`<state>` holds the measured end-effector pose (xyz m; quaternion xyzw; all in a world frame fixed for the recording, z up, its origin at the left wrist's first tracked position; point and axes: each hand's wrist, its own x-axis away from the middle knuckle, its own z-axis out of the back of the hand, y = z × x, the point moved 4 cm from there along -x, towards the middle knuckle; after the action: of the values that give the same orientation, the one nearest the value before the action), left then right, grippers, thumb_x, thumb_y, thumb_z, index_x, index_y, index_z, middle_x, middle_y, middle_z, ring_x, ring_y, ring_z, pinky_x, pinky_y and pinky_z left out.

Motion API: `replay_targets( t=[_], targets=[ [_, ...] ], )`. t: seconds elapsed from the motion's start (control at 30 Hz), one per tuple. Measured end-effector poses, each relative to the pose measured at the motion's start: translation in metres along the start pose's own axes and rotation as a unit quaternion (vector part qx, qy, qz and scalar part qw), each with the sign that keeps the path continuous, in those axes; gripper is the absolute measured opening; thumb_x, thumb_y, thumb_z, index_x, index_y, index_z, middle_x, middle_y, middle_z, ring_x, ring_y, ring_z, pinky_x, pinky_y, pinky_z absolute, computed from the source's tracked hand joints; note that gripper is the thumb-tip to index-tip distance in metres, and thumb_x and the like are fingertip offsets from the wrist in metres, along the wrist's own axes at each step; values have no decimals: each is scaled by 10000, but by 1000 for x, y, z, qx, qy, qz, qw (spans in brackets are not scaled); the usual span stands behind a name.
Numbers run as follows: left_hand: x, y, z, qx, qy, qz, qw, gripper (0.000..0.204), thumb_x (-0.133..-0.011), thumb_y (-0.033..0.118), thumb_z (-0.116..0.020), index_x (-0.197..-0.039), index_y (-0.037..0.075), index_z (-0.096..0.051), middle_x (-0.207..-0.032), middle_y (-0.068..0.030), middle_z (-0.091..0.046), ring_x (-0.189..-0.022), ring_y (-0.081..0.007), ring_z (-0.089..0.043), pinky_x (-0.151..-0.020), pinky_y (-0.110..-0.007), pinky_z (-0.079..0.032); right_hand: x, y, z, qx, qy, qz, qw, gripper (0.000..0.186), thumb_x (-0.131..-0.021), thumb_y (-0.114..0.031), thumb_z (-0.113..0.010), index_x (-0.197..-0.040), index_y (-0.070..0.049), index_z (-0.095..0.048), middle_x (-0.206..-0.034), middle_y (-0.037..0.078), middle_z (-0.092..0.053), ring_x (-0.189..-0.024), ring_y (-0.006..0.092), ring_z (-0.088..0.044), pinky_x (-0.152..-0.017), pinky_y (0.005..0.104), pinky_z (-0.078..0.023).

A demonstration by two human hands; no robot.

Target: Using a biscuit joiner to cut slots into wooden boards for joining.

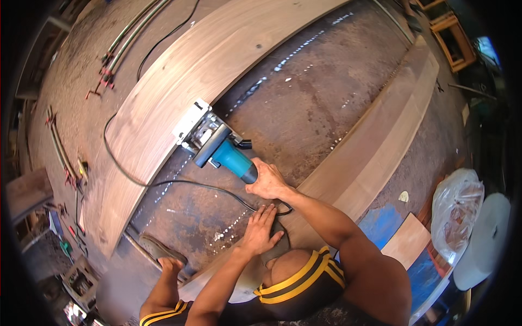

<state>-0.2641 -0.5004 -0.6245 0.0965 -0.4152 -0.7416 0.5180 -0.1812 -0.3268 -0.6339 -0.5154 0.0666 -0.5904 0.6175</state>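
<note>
Teal plastic forms the body of the plate joiner, which we locate just left of the centre of the frame. Its silver metal front sits at the inner edge of the long wooden plank, which curves from the lower left to the top of the frame. We see the right hand closed around the dark rear end of the tool. The left hand, below it, is spread nearly flat, gripping nothing; we cannot tell whether it presses on the surface beneath. A black power cord crosses the plank and runs toward the hands. We note a second wooden plank slanting along the right side, pipe clamps with red fittings at the upper left, and a clear plastic bag beside a white roll at the right.
</note>
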Motion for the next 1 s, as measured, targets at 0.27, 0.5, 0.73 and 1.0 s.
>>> replay_targets(
  t=[0.27, 0.5, 0.73, 1.0],
  targets=[
    [-51, -5, -9, -118, -125, 32, 985, 476, -902, 403, -684, -1235, 63, -680, -1207, -175, -702, -1242, -338, -587, -1129, -527, -363, -20, 13, 38, -1, -11, -2, 1000, 582, -668, -265, -839, -1115, -8, -570, -960, 282, -708, -964, 484, -695, -877, 504, -555],
    [38, -118, 177, -138, -52, 132, 980, 473, -794, 499, -786, -1022, 86, -751, -808, -151, -737, -753, -358, -724, -727, -470, -585, -9, 16, 64, 26, -14, -17, 999, 681, -675, -259, -824, -1264, -37, -564, -1007, 268, -721, -943, 451, -711, -869, 490, -566],
    [73, -179, 284, -141, 57, 244, 958, 444, -960, 450, -682, -1030, 17, -749, -699, -183, -698, -623, -339, -699, -630, -435, -562, 7, -24, -7, 48, -34, -52, 997, 685, -697, -220, -832, -1298, -41, -554, -1082, 266, -722, -1050, 453, -694, -923, 487, -555],
    [-38, -191, 290, -103, 264, 92, 955, 339, -952, 372, -716, -1138, 90, -744, -948, -214, -730, -866, -402, -719, -759, -495, -569, -6, -40, -22, 88, 57, -33, 994, 642, -655, -278, -861, -1179, -24, -592, -1086, 249, -701, -1063, 434, -669, -939, 483, -531]
  ],
)
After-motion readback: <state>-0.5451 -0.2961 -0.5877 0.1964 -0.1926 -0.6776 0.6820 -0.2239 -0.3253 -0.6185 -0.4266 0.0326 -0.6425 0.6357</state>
